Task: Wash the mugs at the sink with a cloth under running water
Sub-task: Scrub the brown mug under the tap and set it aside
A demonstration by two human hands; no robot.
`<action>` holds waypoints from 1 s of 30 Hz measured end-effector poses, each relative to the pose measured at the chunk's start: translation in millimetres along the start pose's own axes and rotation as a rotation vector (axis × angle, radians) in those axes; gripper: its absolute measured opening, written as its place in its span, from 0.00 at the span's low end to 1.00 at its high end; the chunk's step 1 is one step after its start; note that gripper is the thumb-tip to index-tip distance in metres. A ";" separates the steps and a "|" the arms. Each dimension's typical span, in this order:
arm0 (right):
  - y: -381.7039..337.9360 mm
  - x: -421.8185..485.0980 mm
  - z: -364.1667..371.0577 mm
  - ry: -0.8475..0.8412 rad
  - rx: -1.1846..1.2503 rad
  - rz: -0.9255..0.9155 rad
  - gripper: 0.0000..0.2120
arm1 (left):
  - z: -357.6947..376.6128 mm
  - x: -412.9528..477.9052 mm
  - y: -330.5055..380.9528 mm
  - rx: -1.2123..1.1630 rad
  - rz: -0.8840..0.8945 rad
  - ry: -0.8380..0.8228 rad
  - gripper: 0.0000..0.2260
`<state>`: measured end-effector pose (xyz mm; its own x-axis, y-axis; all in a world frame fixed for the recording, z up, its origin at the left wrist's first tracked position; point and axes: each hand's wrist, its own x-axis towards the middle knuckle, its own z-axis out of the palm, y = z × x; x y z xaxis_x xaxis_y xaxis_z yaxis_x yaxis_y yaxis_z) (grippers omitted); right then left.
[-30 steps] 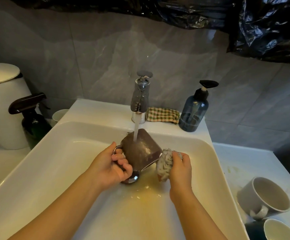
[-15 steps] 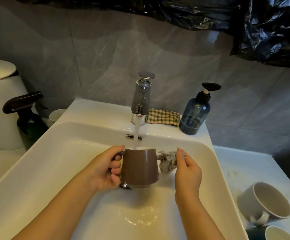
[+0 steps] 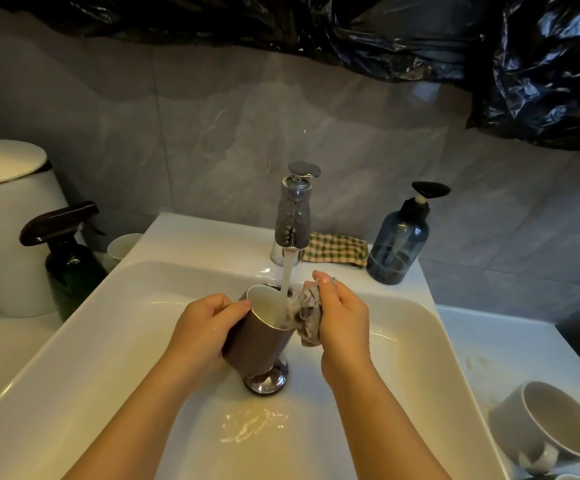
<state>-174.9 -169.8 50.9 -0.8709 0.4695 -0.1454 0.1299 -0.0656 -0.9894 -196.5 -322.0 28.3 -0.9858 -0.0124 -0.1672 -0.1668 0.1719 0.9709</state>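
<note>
My left hand (image 3: 202, 327) grips a brown mug (image 3: 257, 341) with a white inside, tilted with its mouth up and away from me, over the drain of the white sink (image 3: 74, 358). Water runs from the chrome tap (image 3: 293, 216) onto the mug's rim. My right hand (image 3: 342, 320) holds a wet grey cloth (image 3: 307, 313) bunched against the right side of the rim. A grey mug (image 3: 551, 424) lies on its side on the counter at the right. Another mug's rim (image 3: 569, 477) peeks in at the bottom edge.
A blue soap pump bottle (image 3: 397, 244) and a checked cloth (image 3: 337, 249) sit on the sink's back ledge. A dark spray bottle (image 3: 70, 258), a small white cup (image 3: 122, 245) and a white lidded bin (image 3: 8, 223) stand at the left. Black plastic sheeting (image 3: 541, 64) hangs above.
The mug went from upside down under the stream, to upright, to tilted with its mouth facing up. My right hand brought the cloth up to the rim.
</note>
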 end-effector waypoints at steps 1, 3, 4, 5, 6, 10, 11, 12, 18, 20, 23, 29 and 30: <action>-1.7 1.6 2.4 0.001 -0.031 -0.031 0.11 | -0.3 1.2 -0.7 -0.008 0.009 0.007 0.18; -3.3 8.1 5.6 0.042 -0.240 -0.190 0.11 | 1.3 3.0 -3.1 0.012 0.032 0.017 0.18; -5.5 10.1 7.3 0.042 -0.329 -0.256 0.10 | 2.5 3.6 -4.2 0.032 0.041 0.016 0.17; -7.5 12.5 9.1 0.007 -0.376 -0.291 0.09 | 3.4 4.4 -5.1 0.045 0.044 0.012 0.18; -10.3 13.7 11.2 -0.046 -0.395 -0.283 0.07 | 3.9 5.0 -6.2 0.055 0.044 0.006 0.18; -14.9 20.9 20.6 -0.144 -0.567 -0.213 0.13 | 2.3 6.5 -9.0 0.074 0.045 0.029 0.18; -15.1 20.7 22.9 -0.172 -0.647 -0.223 0.13 | 2.4 6.7 -9.2 0.075 0.053 0.038 0.18; -13.1 21.2 25.2 -0.214 -0.713 -0.244 0.13 | 2.5 6.9 -8.9 0.084 0.058 0.046 0.17; -0.4 17.5 17.8 -0.539 -0.985 -0.278 0.12 | 3.6 1.5 -3.7 0.154 0.157 0.079 0.15; -3.3 17.5 13.8 -0.557 -1.055 -0.294 0.12 | 6.6 -4.2 -1.0 0.243 0.215 0.063 0.14; -4.6 21.0 7.5 -0.434 -1.092 -0.360 0.10 | 7.3 -3.7 -2.2 0.257 0.238 0.058 0.14; -5.6 20.5 0.3 -0.220 -0.482 -0.221 0.07 | 7.9 -3.3 -2.4 0.218 0.207 0.026 0.15; -8.6 19.1 -1.5 -0.193 -0.412 -0.236 0.08 | 7.9 -3.0 -3.0 0.214 0.202 0.024 0.15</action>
<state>-191.9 -159.0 56.6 -0.9657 0.2555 0.0455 0.0609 0.3935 -0.9173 -192.9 -314.7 24.5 -0.9993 0.0200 0.0330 0.0381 0.3769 0.9255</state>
